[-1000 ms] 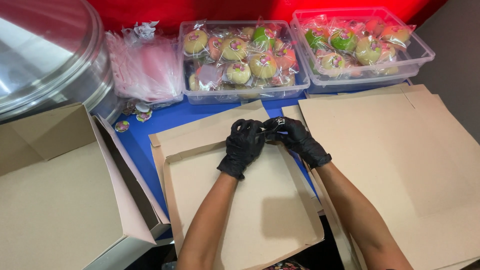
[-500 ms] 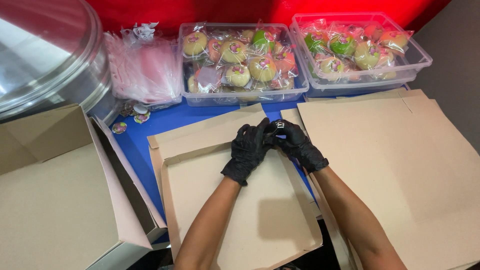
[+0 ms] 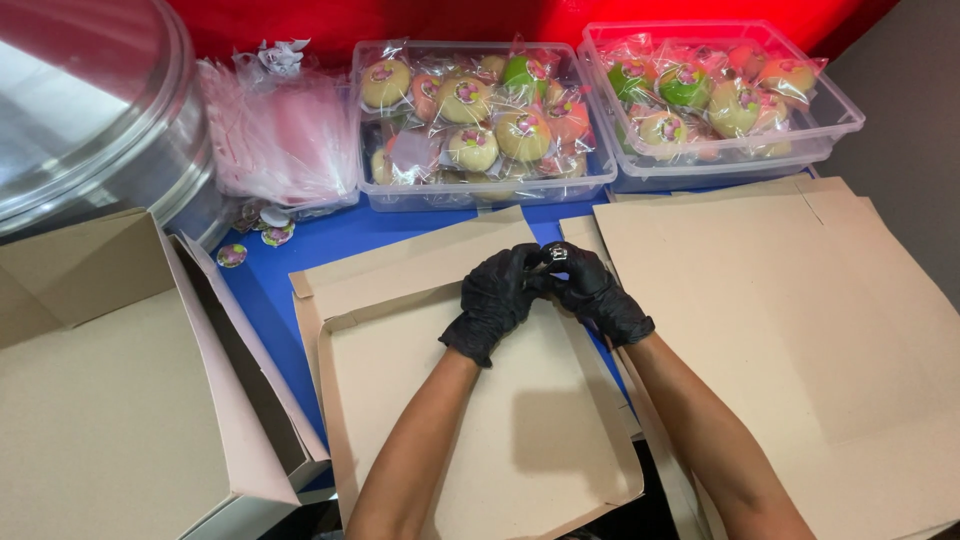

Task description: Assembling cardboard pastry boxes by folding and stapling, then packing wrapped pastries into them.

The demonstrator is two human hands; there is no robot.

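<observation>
While over the flat cardboard box (image 3: 480,420) — left hand (image 3: 495,300), right hand (image 3: 595,290), fingers clamped together on a small dark object (image 3: 556,255).

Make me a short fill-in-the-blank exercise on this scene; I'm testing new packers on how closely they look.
1. Both hands, the left hand and the right hand, wear ____ gloves.
2. The two clear plastic tubs hold wrapped round ____.
3. The table surface under the cardboard sheets is ____.

Missing words: black; pastries; blue
</observation>
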